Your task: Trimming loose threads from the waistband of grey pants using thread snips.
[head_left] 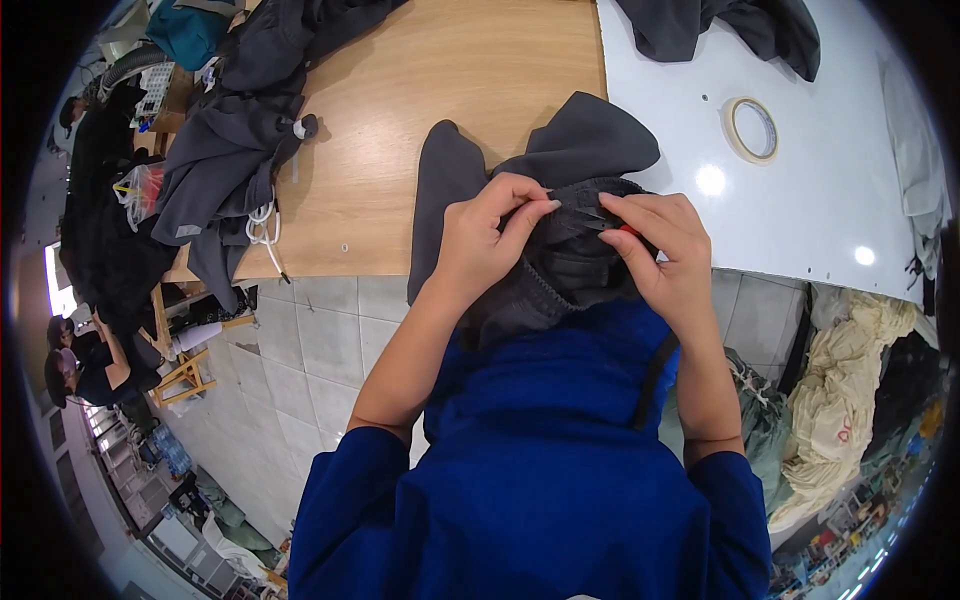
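Blue short-sleeved shirt (pixel 540 480), bare forearms

Garment workshop: fabric piles (pixel 850 400), worktables (pixel 420 80)

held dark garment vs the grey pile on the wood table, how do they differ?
The held garment is pinched by the left hand and right hand; the grey pile lies untouched. The held garment hangs off the table edge toward the person; the pile is heaped at the table's left end, white cords trailing. Both are dark grey fabric.
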The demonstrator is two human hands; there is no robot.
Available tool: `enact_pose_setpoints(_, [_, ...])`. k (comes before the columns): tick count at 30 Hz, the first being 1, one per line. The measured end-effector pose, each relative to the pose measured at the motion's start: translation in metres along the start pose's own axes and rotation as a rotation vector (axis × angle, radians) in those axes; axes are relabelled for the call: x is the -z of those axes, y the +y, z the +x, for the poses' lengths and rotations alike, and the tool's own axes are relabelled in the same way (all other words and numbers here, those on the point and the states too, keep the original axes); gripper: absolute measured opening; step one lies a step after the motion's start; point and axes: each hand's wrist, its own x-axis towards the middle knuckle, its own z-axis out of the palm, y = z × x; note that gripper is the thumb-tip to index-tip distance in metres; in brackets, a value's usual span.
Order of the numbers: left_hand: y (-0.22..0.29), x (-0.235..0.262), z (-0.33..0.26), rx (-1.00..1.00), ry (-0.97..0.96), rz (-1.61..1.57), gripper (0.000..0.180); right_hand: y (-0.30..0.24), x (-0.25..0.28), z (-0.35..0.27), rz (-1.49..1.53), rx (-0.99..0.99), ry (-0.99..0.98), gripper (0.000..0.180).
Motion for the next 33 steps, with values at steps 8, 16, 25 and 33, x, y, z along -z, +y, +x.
enact_pose_setpoints(8, [0.002,0.017,-0.002,-0.373,0.071,0.47,0.024,0.013,-0.018,-0.01,0.122,-0.144,-0.054,0.025])
enact_pose_setpoints(16, [-0.011,0.015,-0.007,-0.191,-0.014,0.388,0.015,0.011,-0.021,-0.01,0.118,-0.125,-0.013,0.026])
enact_pose_setpoints(25, [-0.008,0.008,-0.001,-0.188,0.034,0.229,0.006,0.008,-0.026,0.002,-0.114,0.046,-0.097,0.023])
enact_pose_setpoints(33, [-0.009,0.009,0.003,-0.148,0.028,0.172,0.006,0.01,-0.025,0.008,-0.105,0.063,-0.14,0.02])
